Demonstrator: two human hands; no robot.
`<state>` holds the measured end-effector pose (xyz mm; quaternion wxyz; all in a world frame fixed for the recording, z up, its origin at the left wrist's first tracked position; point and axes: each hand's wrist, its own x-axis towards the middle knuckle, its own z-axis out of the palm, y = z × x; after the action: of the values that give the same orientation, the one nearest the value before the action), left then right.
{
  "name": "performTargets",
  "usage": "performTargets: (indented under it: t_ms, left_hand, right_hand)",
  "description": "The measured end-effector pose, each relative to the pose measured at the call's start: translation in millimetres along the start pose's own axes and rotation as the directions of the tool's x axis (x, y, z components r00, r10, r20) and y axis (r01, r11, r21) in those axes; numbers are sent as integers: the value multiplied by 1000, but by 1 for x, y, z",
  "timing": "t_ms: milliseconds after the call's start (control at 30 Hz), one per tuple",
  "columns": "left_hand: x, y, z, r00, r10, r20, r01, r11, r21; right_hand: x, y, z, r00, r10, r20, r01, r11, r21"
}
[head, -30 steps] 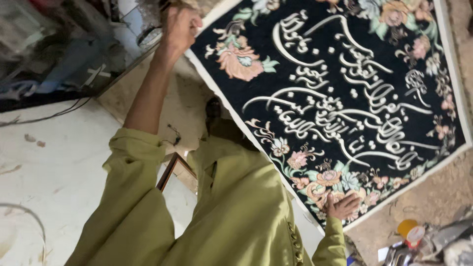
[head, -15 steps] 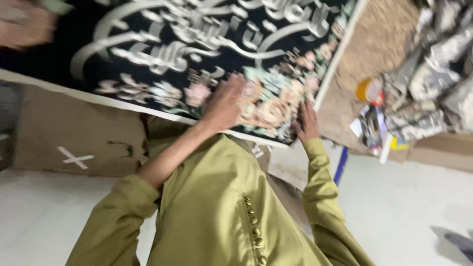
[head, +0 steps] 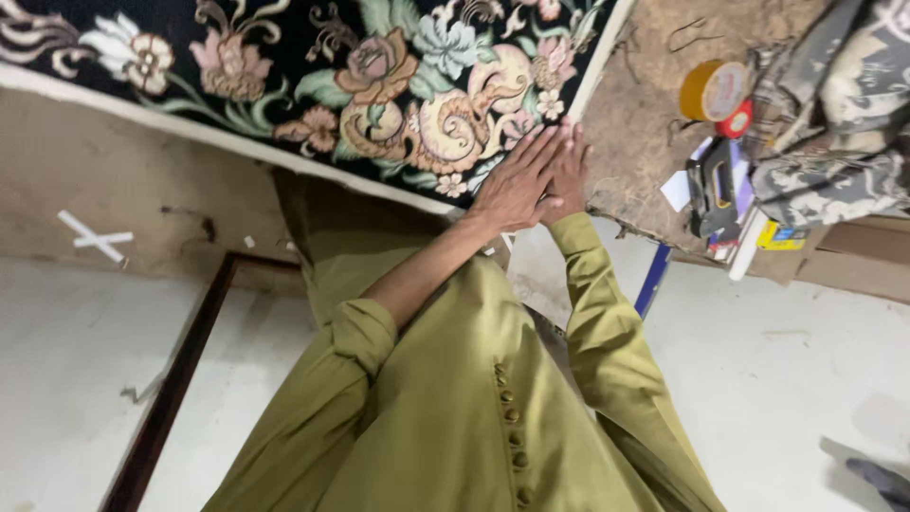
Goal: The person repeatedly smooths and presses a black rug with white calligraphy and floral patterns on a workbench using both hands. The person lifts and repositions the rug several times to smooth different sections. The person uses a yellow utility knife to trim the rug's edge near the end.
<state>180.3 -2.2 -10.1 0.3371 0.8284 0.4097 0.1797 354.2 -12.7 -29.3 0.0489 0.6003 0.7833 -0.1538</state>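
A roll of yellow tape (head: 713, 90) lies on the brown worktable (head: 637, 123) at the upper right, its open core facing up, with a small red round thing (head: 737, 120) touching its lower edge. Just below them sits a black hand tool (head: 713, 188) on a scatter of white paper slips (head: 677, 190), and beside that a small yellow-and-blue packet (head: 779, 235) rests at the table's edge. A heap of grey patterned cloth (head: 834, 104) fills the far right corner. On the tan panel at the left, two white strips form a cross mark (head: 95, 237). A dark wooden frame (head: 171, 379) lies on the pale floor below it.

The black embroidered tapestry (head: 313, 76), with pink, cream and teal flowers and a white border, spreads across the top of the view and over the table. Its lower right corner lies under the hands.

The left hand (head: 517, 185) reaches forward from a rolled olive-green sleeve (head: 355, 332), forearm bare, palm down and flat on the tapestry's corner, fingers straight and held together. The right hand (head: 569, 175) lies just beside it, touching it and partly hidden behind it, also flat with fingers stretched out together, at the white border where tapestry meets table. Neither hand grips anything.
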Motion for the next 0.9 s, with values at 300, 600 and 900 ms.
performTargets:
  t_ms: [300,600,900]
  left_hand:
    - [-55,-81,-42,967,-228,-113,239,967,92]
    - [-70,-56,-48,897,-186,-400,181,982,-50]
    - [-111,-105,-30,940,-233,-249,245,969,16]
  right_hand:
    - [-8,2,-7,991,-60,-117,77,986,149]
    - [4,-9,-8,992,-27,-123,6,986,-164]
    - [31,-20,7,973,-196,-125,204,977,54]
